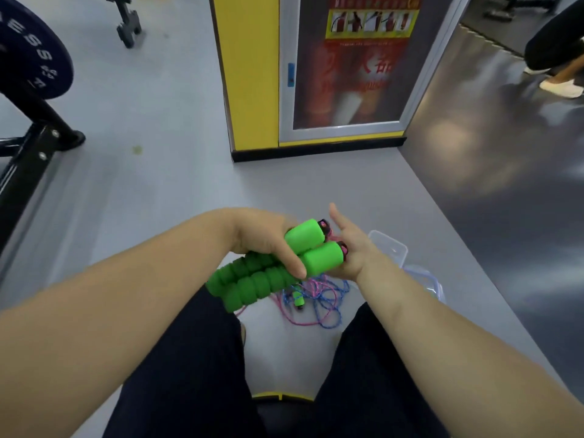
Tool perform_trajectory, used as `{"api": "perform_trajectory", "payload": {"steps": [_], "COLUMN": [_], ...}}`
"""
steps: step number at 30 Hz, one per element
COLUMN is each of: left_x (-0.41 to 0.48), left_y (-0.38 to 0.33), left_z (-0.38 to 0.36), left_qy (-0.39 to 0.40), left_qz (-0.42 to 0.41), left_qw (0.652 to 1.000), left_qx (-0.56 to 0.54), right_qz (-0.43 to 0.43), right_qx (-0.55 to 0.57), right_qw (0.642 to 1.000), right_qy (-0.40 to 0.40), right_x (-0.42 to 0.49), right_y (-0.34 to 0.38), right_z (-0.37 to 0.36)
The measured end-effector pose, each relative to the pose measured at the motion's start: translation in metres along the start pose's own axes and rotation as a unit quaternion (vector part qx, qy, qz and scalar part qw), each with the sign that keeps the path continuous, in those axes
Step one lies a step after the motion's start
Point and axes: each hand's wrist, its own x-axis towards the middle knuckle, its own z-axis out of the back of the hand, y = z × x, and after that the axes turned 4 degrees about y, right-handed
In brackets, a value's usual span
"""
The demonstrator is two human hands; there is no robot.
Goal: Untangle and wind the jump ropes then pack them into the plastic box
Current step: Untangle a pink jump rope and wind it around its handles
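Note:
My left hand grips two green foam jump-rope handles side by side, thumb across them. My right hand sits at their far ends, by the pink-and-black caps, its fingers spread and straight. Pink and blue cords lie in a tangled heap on the floor below the handles, between my knees, with a small green piece among them. A clear plastic box stands on the floor just right of my right hand, partly hidden by my forearm.
A clear lid or second plastic piece lies behind my right forearm. A yellow pillar with a fire-extinguisher cabinet stands ahead. A weight plate and black rack are at the left. Another person's legs are at the far right.

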Motion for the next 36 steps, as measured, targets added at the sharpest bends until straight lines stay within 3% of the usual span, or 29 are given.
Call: {"api": "perform_trajectory", "payload": {"steps": [2,4,7,10,13,17,20,22,24,26,28,30,32,34,36], "left_x": [-0.007,-0.013,-0.019,-0.019,-0.021,-0.026,-0.033,-0.03,-0.02,-0.008,0.003,0.012,0.016,0.018,0.019], "left_y": [0.003,0.01,0.015,0.008,0.005,0.04,0.068,0.077,0.076,0.071,0.065,0.058,0.052,0.052,0.059], "left_z": [0.011,0.024,0.056,0.09,0.106,0.106,0.091,0.078,0.068,0.066,0.07,0.079,0.086,0.09,0.09], "left_qy": [0.026,-0.002,-0.157,-0.358,-0.45,-0.403,-0.281,-0.216,-0.207,-0.246,-0.332,-0.403,-0.413,-0.368,-0.317], "left_qz": [0.043,0.074,0.043,-0.045,-0.071,0.044,0.19,0.23,0.22,0.18,0.109,0.026,-0.031,-0.032,0.004], "left_qw": [0.998,0.997,0.984,0.917,0.878,0.905,0.938,0.948,0.951,0.948,0.928,0.898,0.873,0.871,0.889], "left_qx": [0.032,0.031,-0.077,-0.17,-0.146,-0.127,-0.071,-0.043,-0.061,-0.096,-0.133,-0.176,-0.258,-0.324,-0.33], "right_qz": [0.054,0.121,0.251,0.357,0.339,0.195,0.092,0.004,-0.049,0.008,0.169,0.338,0.428,0.413,0.287], "right_qx": [0.0,0.002,-0.049,-0.037,-0.036,-0.063,-0.08,-0.154,-0.285,-0.356,-0.373,-0.33,-0.221,-0.15,-0.164], "right_qw": [0.998,0.987,0.963,0.932,0.932,0.952,0.954,0.949,0.925,0.913,0.896,0.862,0.859,0.88,0.917], "right_qy": [-0.046,-0.109,-0.087,-0.056,-0.12,-0.226,-0.276,-0.274,-0.248,-0.199,-0.172,-0.181,-0.173,-0.181,-0.221], "right_x": [0.003,0.0,-0.025,-0.042,-0.037,-0.006,0.008,0.012,0.015,0.019,0.025,0.02,0.01,0.008,0.02], "right_y": [0.031,0.08,0.152,0.191,0.185,0.13,0.081,0.054,0.044,0.06,0.1,0.148,0.188,0.204,0.187], "right_z": [-0.017,-0.04,-0.082,-0.105,-0.087,-0.013,0.036,0.053,0.046,0.023,-0.008,-0.043,-0.066,-0.064,-0.039]}}
